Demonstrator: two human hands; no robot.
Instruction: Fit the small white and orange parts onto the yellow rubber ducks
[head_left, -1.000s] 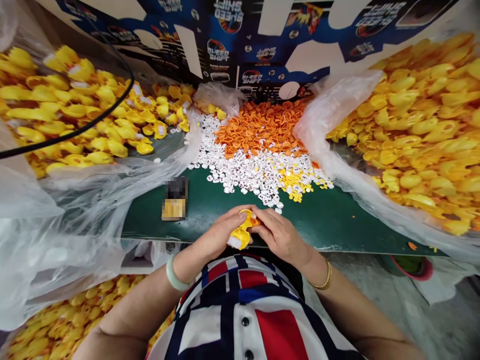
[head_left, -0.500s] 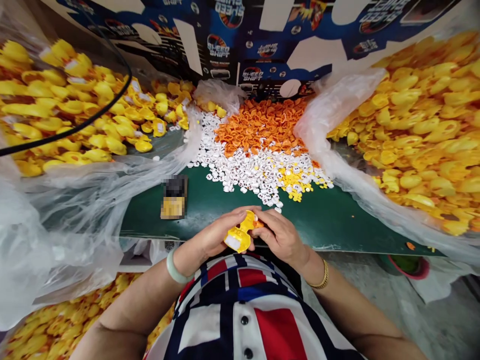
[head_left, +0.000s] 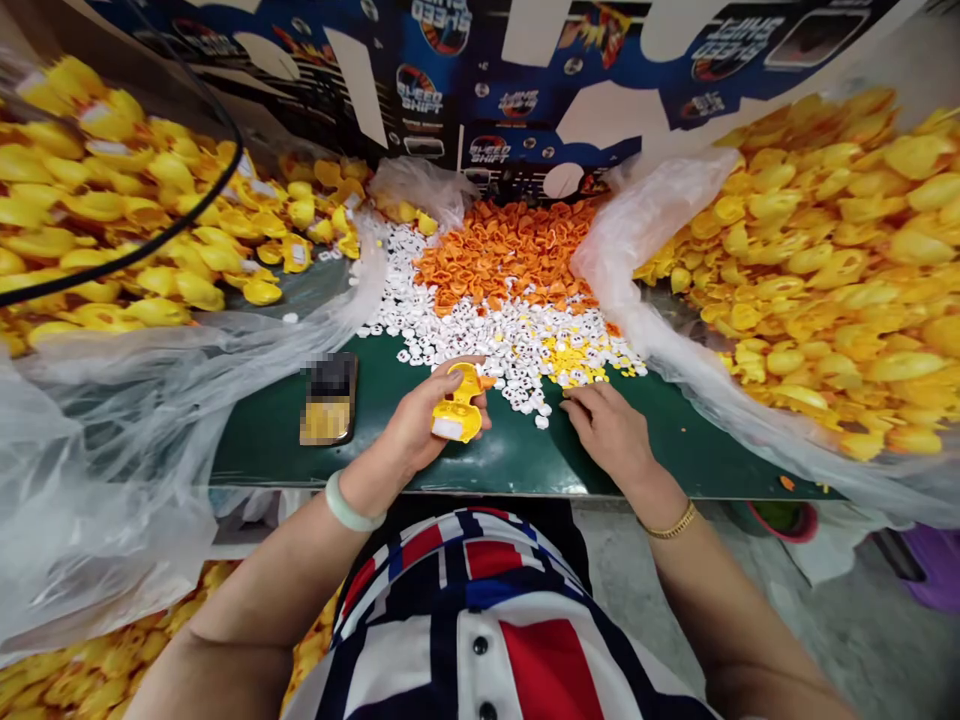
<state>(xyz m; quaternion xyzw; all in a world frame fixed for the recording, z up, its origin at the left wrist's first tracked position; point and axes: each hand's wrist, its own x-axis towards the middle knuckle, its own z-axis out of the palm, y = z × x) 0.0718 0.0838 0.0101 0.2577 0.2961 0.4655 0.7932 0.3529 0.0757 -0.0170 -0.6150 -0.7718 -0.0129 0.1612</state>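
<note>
My left hand [head_left: 427, 415] is closed around a yellow plastic toy duck shell [head_left: 459, 420]. Its hollow side faces me, a white patch shows in its lower part, and an orange beak sticks out on the right. My right hand [head_left: 611, 430] rests low over the table at the near edge of the small yellow parts [head_left: 574, 360]. Its fingers are bent and pressed together; what is at their tips is too small to make out. Beside it spread small white eye pieces [head_left: 487, 340] with dark dots. Behind these lies a heap of orange beak pieces [head_left: 510, 255].
Yellow duck shells pile up on the left [head_left: 150, 220] and on the right [head_left: 825, 270], over clear plastic sheeting [head_left: 300, 310]. A phone [head_left: 328, 400] lies on the green table [head_left: 390, 440]. A black cable [head_left: 172, 225] hangs at left. Printed cardboard [head_left: 517, 100] stands behind.
My hands have parted. The left has moved forward and left with the duck shell; the right has let go of it and reached forward and right to the small yellow parts.
</note>
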